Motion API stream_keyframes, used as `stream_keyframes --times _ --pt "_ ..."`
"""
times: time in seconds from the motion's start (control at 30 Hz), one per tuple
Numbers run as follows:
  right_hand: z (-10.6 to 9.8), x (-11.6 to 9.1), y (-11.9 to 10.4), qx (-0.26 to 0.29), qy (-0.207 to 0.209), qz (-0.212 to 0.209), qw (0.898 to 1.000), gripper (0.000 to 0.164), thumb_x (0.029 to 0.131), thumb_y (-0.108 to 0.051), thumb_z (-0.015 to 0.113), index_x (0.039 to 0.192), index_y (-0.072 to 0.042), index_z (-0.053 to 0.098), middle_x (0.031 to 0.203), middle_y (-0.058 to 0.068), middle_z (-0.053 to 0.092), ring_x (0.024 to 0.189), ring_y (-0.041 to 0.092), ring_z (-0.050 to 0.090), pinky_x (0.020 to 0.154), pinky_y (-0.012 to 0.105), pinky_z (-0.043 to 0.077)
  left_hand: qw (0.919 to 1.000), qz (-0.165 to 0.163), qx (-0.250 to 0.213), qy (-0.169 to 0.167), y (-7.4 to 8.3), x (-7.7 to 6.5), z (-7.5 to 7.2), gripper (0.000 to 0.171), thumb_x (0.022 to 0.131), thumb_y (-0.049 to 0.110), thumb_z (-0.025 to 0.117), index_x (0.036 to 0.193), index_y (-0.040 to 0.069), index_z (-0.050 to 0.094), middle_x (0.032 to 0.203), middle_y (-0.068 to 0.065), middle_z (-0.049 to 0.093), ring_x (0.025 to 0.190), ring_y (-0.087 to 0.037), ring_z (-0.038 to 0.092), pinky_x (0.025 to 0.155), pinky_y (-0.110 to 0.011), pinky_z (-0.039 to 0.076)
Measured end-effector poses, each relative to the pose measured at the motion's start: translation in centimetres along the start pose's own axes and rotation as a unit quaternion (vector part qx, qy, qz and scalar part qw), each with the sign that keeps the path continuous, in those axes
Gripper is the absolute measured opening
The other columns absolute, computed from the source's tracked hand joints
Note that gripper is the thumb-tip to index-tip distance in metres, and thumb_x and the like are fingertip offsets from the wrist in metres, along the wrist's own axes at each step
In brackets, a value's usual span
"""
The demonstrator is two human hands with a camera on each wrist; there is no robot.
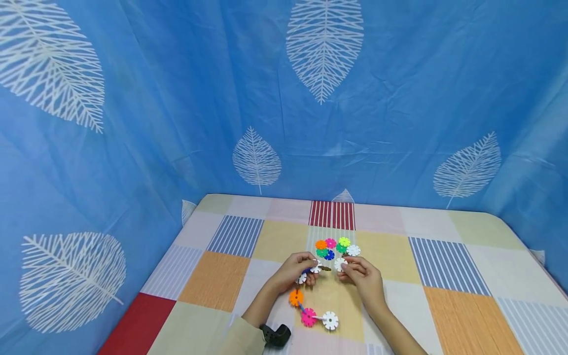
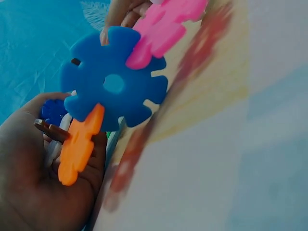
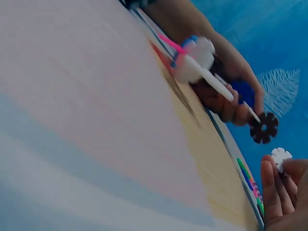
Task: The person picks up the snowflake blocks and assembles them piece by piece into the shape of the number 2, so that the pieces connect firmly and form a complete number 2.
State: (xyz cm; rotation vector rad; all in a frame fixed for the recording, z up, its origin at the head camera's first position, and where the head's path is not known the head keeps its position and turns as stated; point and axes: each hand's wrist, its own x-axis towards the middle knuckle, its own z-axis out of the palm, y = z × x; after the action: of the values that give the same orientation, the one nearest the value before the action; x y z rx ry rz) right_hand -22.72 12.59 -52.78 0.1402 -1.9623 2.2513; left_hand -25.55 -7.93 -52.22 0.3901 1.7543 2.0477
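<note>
My left hand [image 1: 293,270] grips a chain of slotted flower-shaped plastic discs. From it hang an orange disc [image 1: 296,298], a pink disc [image 1: 308,317] and a white end disc [image 1: 330,320]. A blue disc [image 2: 91,91] joins the orange and pink ones in the left wrist view. The chain's other end is a brown disc [image 3: 263,127], sticking out past the left fingertips. Between thumb and fingers, my right hand [image 1: 367,281] pinches a single white disc [image 3: 280,158]. That disc is close to the brown one, with a gap between them.
Beyond the hands lie several loose discs, among them an orange one [image 1: 321,244], a yellow one [image 1: 344,241] and a white one [image 1: 353,250]. They rest on a patchwork tablecloth [image 1: 390,254]. A blue curtain [image 1: 390,113] with white leaves surrounds the table. A black band [image 1: 277,336] is on the left wrist.
</note>
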Motion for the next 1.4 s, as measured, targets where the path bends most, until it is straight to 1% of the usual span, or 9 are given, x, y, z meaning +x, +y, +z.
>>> stream_keyframes --times 0.13,0.37,0.67,0.93,1.07,1.13,1.23,1.3,1.4 --pt "0.9 -1.0 -0.5 0.026 -0.007 0.045 0.999 0.025 0.084 0.004 0.061 0.104 0.015 0.05 0.078 0.019 0.066 0.068 0.026 0.067 0.066 0.037 0.056 0.9998 -0.001 -0.009 0.015 0.0 0.0 -0.1 0.013 0.092 0.01 0.051 0.084 0.001 0.053 0.063 -0.005 0.058 0.047 -0.009 0.052 0.045 -0.019 0.047" --pt "1.0 -1.3 -0.5 0.027 -0.025 0.071 0.997 0.024 0.085 0.004 0.06 0.106 0.012 0.049 0.079 0.024 0.065 0.069 0.03 0.067 0.067 0.039 0.056 0.9999 0.012 -0.006 -0.007 -0.3 0.0 -0.2 0.014 0.094 0.012 0.05 0.083 0.003 0.053 0.065 -0.004 0.061 0.05 -0.009 0.056 0.048 -0.019 0.049" --pt "1.0 -1.5 -0.4 0.007 -0.045 0.043 0.998 0.025 0.084 0.003 0.062 0.105 0.013 0.052 0.075 0.026 0.063 0.062 0.028 0.066 0.062 0.04 0.056 0.9997 0.016 0.003 -0.016 -0.3 -0.1 0.0 0.014 0.093 0.011 0.051 0.082 0.003 0.053 0.065 -0.004 0.062 0.05 -0.009 0.056 0.049 -0.019 0.049" --pt "1.0 -1.6 -0.2 0.016 -0.068 0.042 0.997 0.024 0.084 0.004 0.06 0.104 0.015 0.052 0.075 0.023 0.064 0.063 0.027 0.067 0.063 0.04 0.055 0.9998 0.006 0.003 -0.017 0.0 -0.3 0.4 0.012 0.092 0.006 0.05 0.082 0.0 0.052 0.063 -0.004 0.06 0.051 -0.007 0.056 0.049 -0.018 0.049" --pt "1.0 -1.5 -0.1 0.01 -0.078 0.024 0.997 0.023 0.086 0.002 0.06 0.104 0.015 0.052 0.075 0.024 0.064 0.063 0.028 0.066 0.062 0.04 0.055 0.9999 -0.004 -0.001 -0.011 0.0 -0.2 0.5 0.013 0.093 0.006 0.049 0.081 0.002 0.053 0.063 -0.004 0.06 0.052 -0.008 0.056 0.049 -0.018 0.049" --pt "0.9 -1.2 0.0 -0.018 -0.074 0.0 0.997 0.022 0.087 -0.002 0.06 0.103 0.013 0.055 0.076 0.022 0.065 0.062 0.026 0.066 0.06 0.039 0.056 1.0 -0.008 -0.001 -0.002 0.0 -0.2 0.5 0.014 0.094 0.006 0.047 0.081 0.003 0.052 0.064 -0.004 0.06 0.051 -0.008 0.055 0.049 -0.018 0.049" --pt "0.4 -0.2 0.2 -0.106 -0.039 -0.052 0.992 0.016 0.087 -0.007 0.063 0.099 0.004 0.063 0.079 0.014 0.067 0.063 0.019 0.064 0.057 0.03 0.055 0.9997 -0.007 -0.002 0.021 0.0 -0.1 0.5 0.015 0.095 0.007 0.046 0.081 0.003 0.052 0.063 -0.004 0.06 0.05 -0.008 0.054 0.048 -0.018 0.048" --pt "-0.2 0.6 0.4 -0.186 0.003 -0.093 0.978 0.012 0.085 -0.008 0.066 0.095 -0.001 0.067 0.079 0.008 0.067 0.063 0.014 0.061 0.055 0.022 0.052 0.9994 -0.006 -0.007 0.035 0.0 0.0 0.5 0.015 0.095 0.008 0.047 0.082 0.003 0.052 0.062 -0.004 0.059 0.048 -0.008 0.053 0.047 -0.017 0.047" --pt "-1.2 2.1 0.8 -0.277 0.057 -0.137 0.949 0.014 0.081 -0.004 0.07 0.094 -0.003 0.069 0.077 0.004 0.065 0.065 0.011 0.057 0.055 0.015 0.048 0.9988 -0.007 -0.014 0.046 0.0 0.1 0.4 0.014 0.094 0.01 0.048 0.083 0.003 0.053 0.061 -0.004 0.059 0.047 -0.009 0.053 0.046 -0.017 0.047"
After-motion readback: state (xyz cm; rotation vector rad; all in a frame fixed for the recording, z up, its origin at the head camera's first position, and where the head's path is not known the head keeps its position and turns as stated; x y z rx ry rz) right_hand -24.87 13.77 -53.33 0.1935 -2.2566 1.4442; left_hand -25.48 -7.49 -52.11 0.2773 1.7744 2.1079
